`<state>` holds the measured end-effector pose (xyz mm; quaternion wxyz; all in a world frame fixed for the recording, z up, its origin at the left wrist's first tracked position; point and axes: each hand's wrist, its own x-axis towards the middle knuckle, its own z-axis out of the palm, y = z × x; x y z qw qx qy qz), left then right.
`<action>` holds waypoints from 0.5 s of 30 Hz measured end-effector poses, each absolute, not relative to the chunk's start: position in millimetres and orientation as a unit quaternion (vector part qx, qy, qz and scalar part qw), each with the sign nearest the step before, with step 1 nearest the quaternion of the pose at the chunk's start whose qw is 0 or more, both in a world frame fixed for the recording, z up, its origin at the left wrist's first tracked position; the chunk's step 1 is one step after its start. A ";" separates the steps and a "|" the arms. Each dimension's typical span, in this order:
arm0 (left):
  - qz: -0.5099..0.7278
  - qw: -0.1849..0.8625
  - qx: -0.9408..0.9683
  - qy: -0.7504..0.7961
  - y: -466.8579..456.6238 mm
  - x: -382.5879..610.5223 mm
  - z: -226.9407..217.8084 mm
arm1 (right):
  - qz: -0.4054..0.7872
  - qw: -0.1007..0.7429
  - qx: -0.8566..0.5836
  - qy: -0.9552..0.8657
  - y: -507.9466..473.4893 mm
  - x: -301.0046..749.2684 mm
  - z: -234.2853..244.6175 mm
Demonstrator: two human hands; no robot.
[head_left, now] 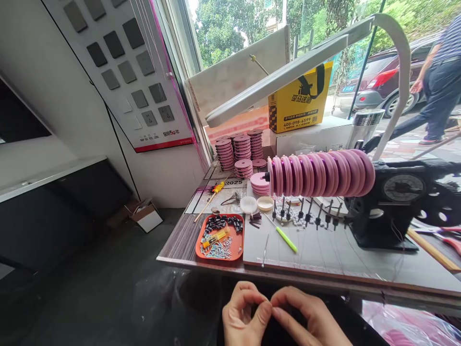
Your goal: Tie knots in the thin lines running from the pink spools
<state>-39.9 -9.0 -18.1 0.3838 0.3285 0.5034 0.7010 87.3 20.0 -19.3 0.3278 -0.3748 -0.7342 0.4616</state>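
My left hand [247, 315] and my right hand [308, 317] meet fingertip to fingertip below the table's front edge, over my dark-clothed lap. Both are closed in a pinch; whatever lies between the fingertips is too small to make out. On the table just beyond them are a bright green-handled hook tool [286, 239] and a thin metal needle-like tool [265, 251]. An orange tray [236, 242] holds black pieces, small pale beads and a yellow item. Pink spools [320, 173] sit in a row on a black winding machine [385, 211]; several small black-ended pins [318, 218] stand beneath them.
Stacked pink spools [242, 146] stand at the back by the window. A white lamp arm [288, 72] spans above the table. Behind are a yellow bag [298, 103] and a white box [313, 134]. Red-handled pliers [450, 242] lie far right. Outside, a person [442, 72] walks past a car.
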 end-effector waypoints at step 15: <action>0.702 0.373 0.339 0.504 -8.6 -36.4 -16.4 | 0.449 0.328 -0.367 -0.746 18.3 85.1 -16.4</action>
